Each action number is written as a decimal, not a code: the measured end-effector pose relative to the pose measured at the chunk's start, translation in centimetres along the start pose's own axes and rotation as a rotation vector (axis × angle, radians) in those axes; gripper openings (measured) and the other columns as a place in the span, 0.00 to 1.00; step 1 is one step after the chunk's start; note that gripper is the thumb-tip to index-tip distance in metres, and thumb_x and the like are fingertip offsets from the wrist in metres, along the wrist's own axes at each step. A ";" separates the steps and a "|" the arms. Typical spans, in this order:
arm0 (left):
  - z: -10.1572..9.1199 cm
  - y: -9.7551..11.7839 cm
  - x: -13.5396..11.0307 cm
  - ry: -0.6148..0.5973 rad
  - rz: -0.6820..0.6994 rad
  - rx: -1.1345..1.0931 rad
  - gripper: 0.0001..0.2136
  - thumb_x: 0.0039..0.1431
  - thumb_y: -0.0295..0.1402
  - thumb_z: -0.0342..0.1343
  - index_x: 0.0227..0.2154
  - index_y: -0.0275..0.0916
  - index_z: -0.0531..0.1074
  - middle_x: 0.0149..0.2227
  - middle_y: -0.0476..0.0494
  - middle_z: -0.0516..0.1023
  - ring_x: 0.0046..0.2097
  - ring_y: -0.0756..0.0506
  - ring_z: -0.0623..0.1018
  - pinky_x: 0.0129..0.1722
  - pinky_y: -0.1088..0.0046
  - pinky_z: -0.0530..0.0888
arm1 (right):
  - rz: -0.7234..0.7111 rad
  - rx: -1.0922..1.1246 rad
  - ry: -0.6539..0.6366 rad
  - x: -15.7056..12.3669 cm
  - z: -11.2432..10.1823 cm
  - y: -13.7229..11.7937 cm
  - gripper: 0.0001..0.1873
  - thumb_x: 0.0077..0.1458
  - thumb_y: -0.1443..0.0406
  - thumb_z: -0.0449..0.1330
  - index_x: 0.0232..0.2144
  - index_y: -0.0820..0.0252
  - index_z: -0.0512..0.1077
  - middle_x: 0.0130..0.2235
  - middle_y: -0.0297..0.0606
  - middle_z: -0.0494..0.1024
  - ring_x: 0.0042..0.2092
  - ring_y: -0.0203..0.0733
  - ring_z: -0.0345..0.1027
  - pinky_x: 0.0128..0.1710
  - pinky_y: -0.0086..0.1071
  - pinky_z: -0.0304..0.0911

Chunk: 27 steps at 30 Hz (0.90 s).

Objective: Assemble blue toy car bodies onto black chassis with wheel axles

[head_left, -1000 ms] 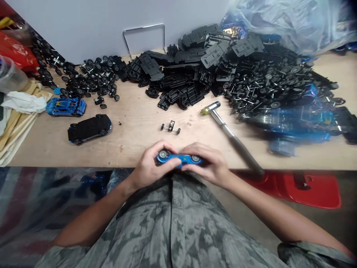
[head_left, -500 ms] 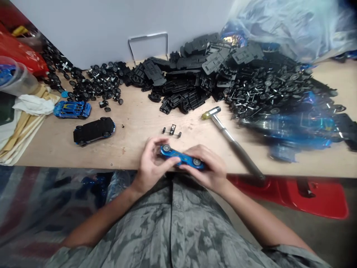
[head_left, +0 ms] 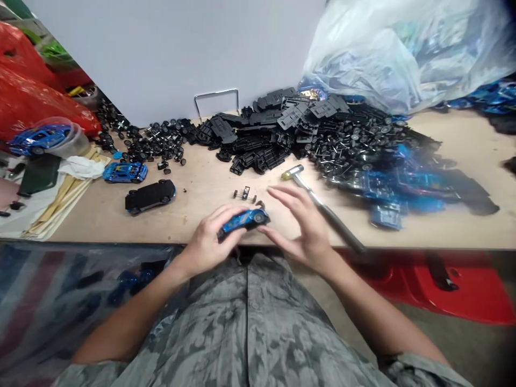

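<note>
A blue toy car (head_left: 243, 220) is in my left hand (head_left: 207, 239), its fingers wrapped round the car's left end. A grey-rimmed wheel shows at the end facing right. My right hand (head_left: 304, 228) is just right of that wheel, fingers and thumb spread apart, with nothing held in it. Just beyond the car lies a small wheel-and-axle piece (head_left: 245, 193) on the table. A hammer (head_left: 322, 207) with a black grip rests to the right of my right hand, its head pointing away from me.
Black chassis parts (head_left: 262, 145) are heaped at the back, beside piled wheel axles (head_left: 350, 142). Blue car bodies (head_left: 387, 188) lie at right. An overturned toy car (head_left: 150, 196) and a blue car (head_left: 124, 172) sit at left. A red stool (head_left: 475, 290) stands below the table edge.
My right hand has let go of the toy car and opened beside it. The car has been turned, its right end now raised, and stays in my left hand. The view has shifted.
</note>
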<state>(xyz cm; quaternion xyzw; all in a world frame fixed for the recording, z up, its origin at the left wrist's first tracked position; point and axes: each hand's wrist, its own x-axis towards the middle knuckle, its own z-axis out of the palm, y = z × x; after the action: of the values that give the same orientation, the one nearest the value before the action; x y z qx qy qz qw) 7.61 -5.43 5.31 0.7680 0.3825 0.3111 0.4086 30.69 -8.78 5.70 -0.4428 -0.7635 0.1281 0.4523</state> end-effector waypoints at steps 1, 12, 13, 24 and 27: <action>0.0 -0.1 0.0 -0.019 0.076 0.074 0.17 0.66 0.30 0.58 0.56 0.37 0.74 0.57 0.35 0.79 0.60 0.39 0.77 0.63 0.60 0.72 | -0.022 0.029 -0.053 0.2 -0.2 0.2 0.27 0.62 0.64 0.66 0.61 0.56 0.67 0.53 0.49 0.77 0.55 0.51 0.73 0.55 0.48 0.73; 1.9 -2.3 0.2 -0.008 0.184 0.122 0.14 0.62 0.26 0.62 0.50 0.39 0.72 0.48 0.39 0.82 0.52 0.42 0.81 0.54 0.66 0.77 | 0.027 0.200 -0.242 -0.5 0.4 1.6 0.11 0.66 0.67 0.60 0.49 0.62 0.76 0.45 0.47 0.81 0.46 0.43 0.77 0.46 0.37 0.75; 1.9 -2.3 0.3 -0.021 0.186 0.112 0.13 0.61 0.26 0.62 0.49 0.39 0.73 0.47 0.40 0.82 0.51 0.43 0.82 0.53 0.66 0.77 | 0.020 0.195 -0.285 0.0 0.0 1.6 0.10 0.67 0.68 0.59 0.47 0.62 0.77 0.44 0.47 0.81 0.44 0.43 0.78 0.44 0.36 0.75; 2.3 -3.2 0.6 0.016 0.120 0.006 0.14 0.58 0.29 0.67 0.46 0.39 0.74 0.45 0.42 0.84 0.47 0.43 0.83 0.50 0.69 0.78 | -0.098 -0.241 -0.890 5.7 -1.9 0.2 0.13 0.67 0.69 0.55 0.33 0.66 0.78 0.31 0.44 0.79 0.30 0.38 0.70 0.34 0.32 0.63; 2.4 -3.3 0.5 0.029 0.121 -0.024 0.14 0.58 0.28 0.67 0.46 0.38 0.75 0.45 0.41 0.84 0.48 0.44 0.83 0.51 0.70 0.78 | -0.133 -0.326 -0.933 6.1 -1.8 -0.5 0.12 0.67 0.69 0.55 0.32 0.66 0.77 0.31 0.44 0.78 0.29 0.37 0.69 0.32 0.31 0.60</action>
<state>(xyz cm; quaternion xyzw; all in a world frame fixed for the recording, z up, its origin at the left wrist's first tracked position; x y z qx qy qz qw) 8.63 -4.69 1.39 0.7801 0.3376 0.3511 0.3926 30.63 -4.61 10.57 -0.3537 -0.9212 0.1623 -0.0055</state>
